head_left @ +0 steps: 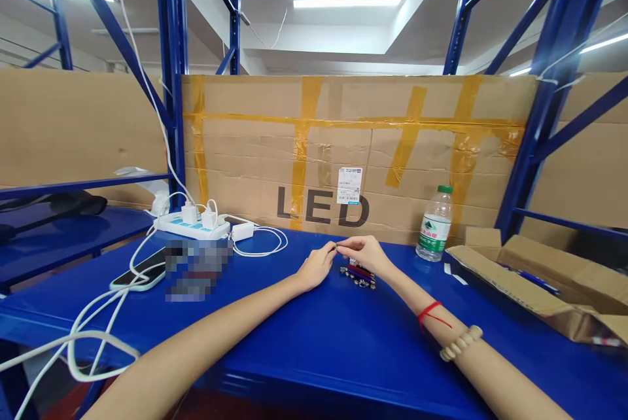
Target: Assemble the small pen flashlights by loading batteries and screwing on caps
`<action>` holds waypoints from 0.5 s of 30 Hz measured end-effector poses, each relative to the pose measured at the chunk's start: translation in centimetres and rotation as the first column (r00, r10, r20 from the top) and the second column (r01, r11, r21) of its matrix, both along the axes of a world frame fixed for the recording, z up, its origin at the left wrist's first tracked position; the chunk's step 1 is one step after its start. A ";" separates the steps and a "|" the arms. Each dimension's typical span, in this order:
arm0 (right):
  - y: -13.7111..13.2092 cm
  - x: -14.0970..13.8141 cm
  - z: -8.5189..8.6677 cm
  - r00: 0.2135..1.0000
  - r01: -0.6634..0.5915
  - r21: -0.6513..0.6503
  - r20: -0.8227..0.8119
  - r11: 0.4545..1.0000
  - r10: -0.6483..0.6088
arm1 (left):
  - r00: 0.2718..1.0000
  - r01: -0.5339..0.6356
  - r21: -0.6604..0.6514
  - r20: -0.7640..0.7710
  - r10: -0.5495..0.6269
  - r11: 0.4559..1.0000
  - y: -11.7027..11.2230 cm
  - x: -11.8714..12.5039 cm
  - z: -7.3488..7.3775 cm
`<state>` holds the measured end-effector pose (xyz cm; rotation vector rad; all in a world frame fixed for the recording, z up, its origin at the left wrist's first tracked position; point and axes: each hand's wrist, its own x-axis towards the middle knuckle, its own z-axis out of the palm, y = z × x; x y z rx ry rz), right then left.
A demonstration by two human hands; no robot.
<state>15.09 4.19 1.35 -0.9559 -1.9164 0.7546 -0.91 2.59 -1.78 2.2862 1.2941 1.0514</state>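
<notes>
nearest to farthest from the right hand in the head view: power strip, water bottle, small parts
1. Small parts, just below the right hand
2. Water bottle, off to the hand's right
3. Power strip, well off to the left

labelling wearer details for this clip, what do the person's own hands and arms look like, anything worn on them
The left hand and right hand are ungloved, and no sleeves show. The right arm wears a thin red cord with a loose end and a bracelet of chunky pale beads. The left arm shows nothing worn.
</notes>
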 end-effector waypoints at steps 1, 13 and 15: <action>0.1 0.2 0.1 0.999 -0.048 -0.016 0.010 0.999 0.048 | 1.000 0.011 0.005 0.022 -0.011 1.000 0.1 0.0 0.0; 0.7 1.9 -0.3 0.994 -0.109 0.057 0.034 0.992 0.107 | 0.983 0.174 -0.020 -0.052 -0.175 0.985 -0.7 0.1 0.9; 0.6 2.0 0.0 0.992 -0.126 0.073 0.025 0.989 0.125 | 0.981 0.184 0.013 -0.070 -0.182 0.983 -0.7 0.1 0.9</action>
